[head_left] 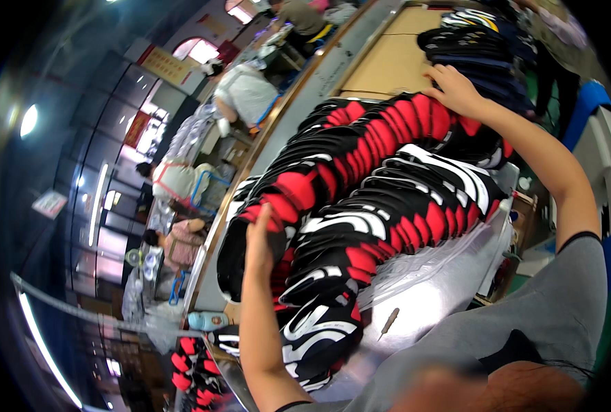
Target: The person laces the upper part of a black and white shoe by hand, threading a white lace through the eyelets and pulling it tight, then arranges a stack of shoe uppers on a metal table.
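Head view, tilted hard. Long overlapped row of flat red, black and white printed fabric pieces lies across a grey metal-topped workbench, running from lower left to upper right. A second overlapped row of the same black, white and red pieces sits just beside it, nearer the person, touching along its length.

Left hand rests on the near end of the first row, palm down, fingers curled over a red piece; it presses the stack, grip around anything cannot be told. Right hand is well apart from the left, at the far end of the same row, fingers spread flat on top of the red pieces, not clamped on one. Both forearms bare, grey short sleeves at the lower edge.

Clear plastic sheet lies under the nearer row on the bench. Small thin awl-like tool with pale handle lies alone on the bench, near the row's lower end, not touched. Dark stack of folded fabric pieces sits past the right hand on a brown cardboard-coloured surface. Light blue bottle lies at the bench's left edge. Other people in light clothes work at benches to the left, well away.
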`<action>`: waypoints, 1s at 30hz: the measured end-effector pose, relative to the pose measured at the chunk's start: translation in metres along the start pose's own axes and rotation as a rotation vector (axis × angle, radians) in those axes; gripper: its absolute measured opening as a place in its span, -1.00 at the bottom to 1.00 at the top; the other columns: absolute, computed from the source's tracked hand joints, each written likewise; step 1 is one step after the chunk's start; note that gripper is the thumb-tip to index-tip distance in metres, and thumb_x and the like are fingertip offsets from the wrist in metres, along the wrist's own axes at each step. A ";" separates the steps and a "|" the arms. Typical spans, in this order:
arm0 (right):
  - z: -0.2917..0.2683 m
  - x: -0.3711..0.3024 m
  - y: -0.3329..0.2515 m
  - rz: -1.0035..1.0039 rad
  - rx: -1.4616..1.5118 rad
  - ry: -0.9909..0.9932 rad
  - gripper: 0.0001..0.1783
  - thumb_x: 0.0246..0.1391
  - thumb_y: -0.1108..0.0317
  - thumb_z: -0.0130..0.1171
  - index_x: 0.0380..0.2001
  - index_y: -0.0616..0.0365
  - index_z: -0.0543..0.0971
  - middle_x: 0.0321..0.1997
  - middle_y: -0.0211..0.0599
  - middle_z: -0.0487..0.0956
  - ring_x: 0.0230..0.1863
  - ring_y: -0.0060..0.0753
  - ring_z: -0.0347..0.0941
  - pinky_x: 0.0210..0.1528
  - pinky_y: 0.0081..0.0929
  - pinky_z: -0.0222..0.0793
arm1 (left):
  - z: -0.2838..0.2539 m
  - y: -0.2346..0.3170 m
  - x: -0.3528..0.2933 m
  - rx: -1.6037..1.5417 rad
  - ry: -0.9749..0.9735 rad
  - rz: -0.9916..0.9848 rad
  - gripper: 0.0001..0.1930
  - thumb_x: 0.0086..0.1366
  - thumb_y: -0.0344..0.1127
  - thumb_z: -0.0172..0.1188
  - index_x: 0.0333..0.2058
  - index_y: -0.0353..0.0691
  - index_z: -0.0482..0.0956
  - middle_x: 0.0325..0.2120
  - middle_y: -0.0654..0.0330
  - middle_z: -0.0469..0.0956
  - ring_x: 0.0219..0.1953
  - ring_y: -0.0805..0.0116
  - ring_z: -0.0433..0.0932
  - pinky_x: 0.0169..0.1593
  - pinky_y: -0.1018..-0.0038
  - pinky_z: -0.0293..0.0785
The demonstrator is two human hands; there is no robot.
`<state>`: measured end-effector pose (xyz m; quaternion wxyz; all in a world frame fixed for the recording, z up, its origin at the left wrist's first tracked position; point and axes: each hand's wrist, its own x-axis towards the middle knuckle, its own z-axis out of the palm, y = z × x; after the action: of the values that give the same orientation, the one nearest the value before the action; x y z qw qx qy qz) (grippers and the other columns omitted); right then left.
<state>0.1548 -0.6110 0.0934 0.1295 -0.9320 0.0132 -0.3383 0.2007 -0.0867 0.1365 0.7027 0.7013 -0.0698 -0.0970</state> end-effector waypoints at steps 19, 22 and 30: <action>-0.037 0.011 0.025 0.465 0.366 -0.823 -0.04 0.20 -0.42 -0.24 0.35 0.19 0.18 0.35 0.01 0.26 0.30 0.00 0.25 0.21 0.11 0.23 | 0.074 -0.019 0.072 0.372 -0.007 -0.088 -0.65 0.15 -0.35 0.33 -0.09 -0.37 0.58 -0.20 0.13 0.64 -0.20 0.35 0.62 -0.05 0.45 0.49; -0.041 0.030 0.047 0.454 0.173 -0.985 0.08 0.10 -0.55 -0.27 0.40 0.12 0.08 0.44 0.12 0.08 0.37 0.15 0.14 0.24 0.33 0.13 | 0.077 -0.012 0.073 0.345 -0.019 -0.125 -0.64 0.15 -0.37 0.29 -0.08 -0.39 0.56 -0.17 0.08 0.63 -0.17 0.28 0.63 -0.03 0.42 0.50; -0.058 -0.021 0.038 0.949 0.582 -1.481 0.29 -0.13 -0.65 -0.09 0.46 -0.14 -0.28 0.55 -0.14 -0.42 0.54 -0.01 -0.44 0.36 0.35 -0.07 | 0.089 -0.009 0.049 0.221 -0.116 0.038 -0.61 0.15 -0.46 0.30 -0.01 -0.32 0.50 -0.16 0.18 0.59 -0.15 0.35 0.58 -0.02 0.44 0.47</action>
<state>0.1041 -0.6591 0.1134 0.4589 -0.7381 0.2217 0.4421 0.2275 -0.1846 0.1258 0.6179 0.7661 -0.1339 -0.1156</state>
